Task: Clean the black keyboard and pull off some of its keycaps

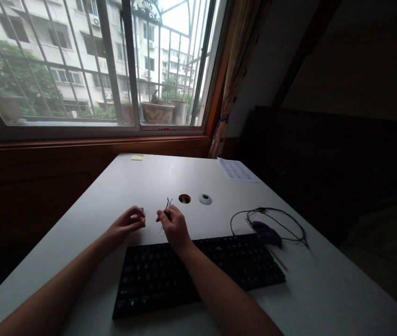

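Note:
My right hand [175, 226] is closed around a keycap puller [168, 213] with a dark middle. Two thin metal prongs stick up above the fist, and fine wire loops hang below it. That hand hovers over the back edge of a black keyboard [149, 280], with the forearm crossing above the keys. To its left, my left hand [131, 220] has its fingers curled in toward the thumb over the white table. A small dark piece [141, 209] shows at its fingertips; whether it is gripped or lies behind them is hard to make out.
The white table [93, 205] carries a coiled black cable [289, 214], a dark purple item [266, 233] and a thin stick [280, 261] at right. A cable hole [184, 199], its round cover [205, 199], printed paper [238, 170] and yellow notes [137, 157] lie farther back.

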`<state>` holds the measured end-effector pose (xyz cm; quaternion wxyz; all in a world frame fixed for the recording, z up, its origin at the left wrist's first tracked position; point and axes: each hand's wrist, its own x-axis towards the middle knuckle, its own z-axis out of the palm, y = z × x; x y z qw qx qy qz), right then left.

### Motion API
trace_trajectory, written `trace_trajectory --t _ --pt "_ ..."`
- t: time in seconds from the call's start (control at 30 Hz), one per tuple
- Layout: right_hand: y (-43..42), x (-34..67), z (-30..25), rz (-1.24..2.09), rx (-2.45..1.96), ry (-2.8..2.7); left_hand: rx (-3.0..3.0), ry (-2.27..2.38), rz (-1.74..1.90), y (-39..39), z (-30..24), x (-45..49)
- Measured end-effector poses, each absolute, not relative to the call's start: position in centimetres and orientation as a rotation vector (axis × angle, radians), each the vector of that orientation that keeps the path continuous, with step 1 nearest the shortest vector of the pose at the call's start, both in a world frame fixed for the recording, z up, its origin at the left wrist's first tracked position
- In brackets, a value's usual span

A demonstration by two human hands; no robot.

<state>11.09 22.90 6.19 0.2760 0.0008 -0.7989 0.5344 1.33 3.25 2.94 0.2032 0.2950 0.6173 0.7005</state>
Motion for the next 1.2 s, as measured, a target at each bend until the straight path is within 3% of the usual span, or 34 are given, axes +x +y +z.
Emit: trace_trajectory --t 1.2 --pt "23.0 11.0 5.5 1.396 -0.081 -2.134 0.743 1.703 2.007 3.1 2.6 0.8"
